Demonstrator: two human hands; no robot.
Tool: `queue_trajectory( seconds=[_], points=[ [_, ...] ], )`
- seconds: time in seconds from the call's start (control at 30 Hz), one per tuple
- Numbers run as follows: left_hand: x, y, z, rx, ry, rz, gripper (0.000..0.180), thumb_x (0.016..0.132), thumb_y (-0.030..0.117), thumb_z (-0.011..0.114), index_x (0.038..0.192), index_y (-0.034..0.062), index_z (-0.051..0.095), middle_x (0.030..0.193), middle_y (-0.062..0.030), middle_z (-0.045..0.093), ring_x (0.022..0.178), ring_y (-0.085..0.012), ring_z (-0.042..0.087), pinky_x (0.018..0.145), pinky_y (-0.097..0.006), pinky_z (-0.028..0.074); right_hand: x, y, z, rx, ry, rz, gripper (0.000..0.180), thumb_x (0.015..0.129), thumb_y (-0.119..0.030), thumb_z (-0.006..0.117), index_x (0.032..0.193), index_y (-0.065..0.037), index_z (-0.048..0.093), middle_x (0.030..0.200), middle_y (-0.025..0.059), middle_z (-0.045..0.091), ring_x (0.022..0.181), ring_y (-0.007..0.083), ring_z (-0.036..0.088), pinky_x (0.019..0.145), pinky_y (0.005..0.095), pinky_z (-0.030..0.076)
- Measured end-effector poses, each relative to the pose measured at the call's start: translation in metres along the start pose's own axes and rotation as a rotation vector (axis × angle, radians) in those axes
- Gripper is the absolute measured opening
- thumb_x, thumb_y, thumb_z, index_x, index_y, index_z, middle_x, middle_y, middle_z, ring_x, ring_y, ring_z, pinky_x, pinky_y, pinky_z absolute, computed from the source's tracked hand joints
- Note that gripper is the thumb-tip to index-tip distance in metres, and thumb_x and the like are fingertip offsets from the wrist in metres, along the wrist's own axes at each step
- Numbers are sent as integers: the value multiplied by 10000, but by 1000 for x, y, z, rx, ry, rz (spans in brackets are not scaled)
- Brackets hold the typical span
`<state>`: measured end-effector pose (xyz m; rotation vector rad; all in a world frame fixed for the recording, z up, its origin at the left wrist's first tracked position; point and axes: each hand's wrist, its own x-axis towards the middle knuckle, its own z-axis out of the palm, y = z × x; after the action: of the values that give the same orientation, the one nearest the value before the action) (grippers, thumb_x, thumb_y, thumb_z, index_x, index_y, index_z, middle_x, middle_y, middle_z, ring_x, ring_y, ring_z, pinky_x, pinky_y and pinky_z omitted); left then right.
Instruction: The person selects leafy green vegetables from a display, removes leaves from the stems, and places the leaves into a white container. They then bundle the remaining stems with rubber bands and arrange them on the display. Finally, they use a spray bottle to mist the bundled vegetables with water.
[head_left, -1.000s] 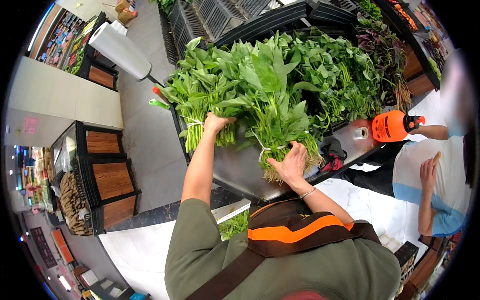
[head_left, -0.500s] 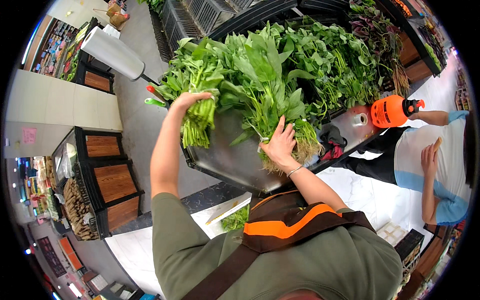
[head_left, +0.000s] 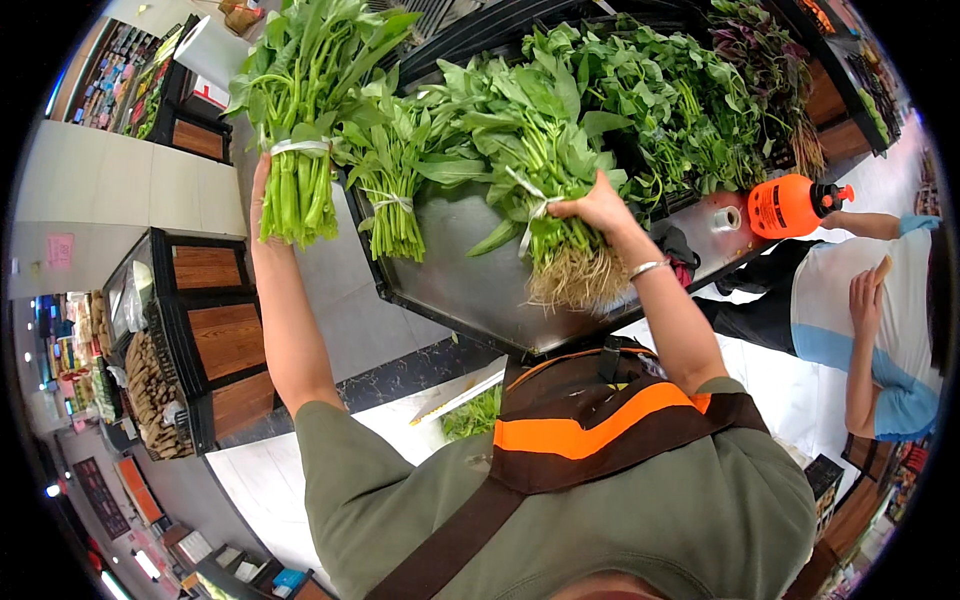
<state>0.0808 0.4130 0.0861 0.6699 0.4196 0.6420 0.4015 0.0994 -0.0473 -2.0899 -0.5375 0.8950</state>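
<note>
Raised over the left end of the display is a bunch of leafy greens (head_left: 300,190) with thick pale-green cut stems and a white tie. My left hand (head_left: 262,185) is closed around it from behind, most of its fingers hidden by the stems. A second tied bunch of cut greens (head_left: 395,215) rests just right of it on the metal surface. My right hand (head_left: 600,208) grips a rooted bunch of greens (head_left: 550,190) near its white tie, with the brown roots hanging toward me.
Loose greens (head_left: 670,120) and purple-leaved greens (head_left: 765,60) fill the back right of the metal display (head_left: 450,265). An orange spray bottle (head_left: 785,207) and a roll of clear tape (head_left: 727,217) sit at its right end. A person (head_left: 850,310) stands beyond it. A plastic-bag roll (head_left: 210,52) stands at left.
My left hand has lifted a bunch of cut greens up and to the left, exposing another tied bunch behind. My right hand has shifted slightly right and up on the rooted bunch.
</note>
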Motion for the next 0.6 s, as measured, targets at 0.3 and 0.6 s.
queue_trajectory(
  seconds=[0.3, 0.6],
  points=[
    [-71, -17, 5, -111, 44, 15, 738, 847, 436, 622, 1364, -12, 343, 1208, -332, 467, 918, -424, 566, 700, -439, 579, 4, -55, -55, 631, -386, 156, 286, 852, -132, 620, 1093, 22, 611, 940, 109, 660, 754, 150, 652, 634, 290, 547],
    [-122, -71, -10, 52, 188, 133, 793, 818, 498, 641, 1363, -11, 371, 1196, -238, 553, 987, -348, 615, 773, -418, 571, -53, -16, 28, 284, -168, -172, 1073, 660, -250, 846, 1427, 112, 188, 1355, 226, 450, 1191, 247, 491, 1014, 329, 387]
  ],
)
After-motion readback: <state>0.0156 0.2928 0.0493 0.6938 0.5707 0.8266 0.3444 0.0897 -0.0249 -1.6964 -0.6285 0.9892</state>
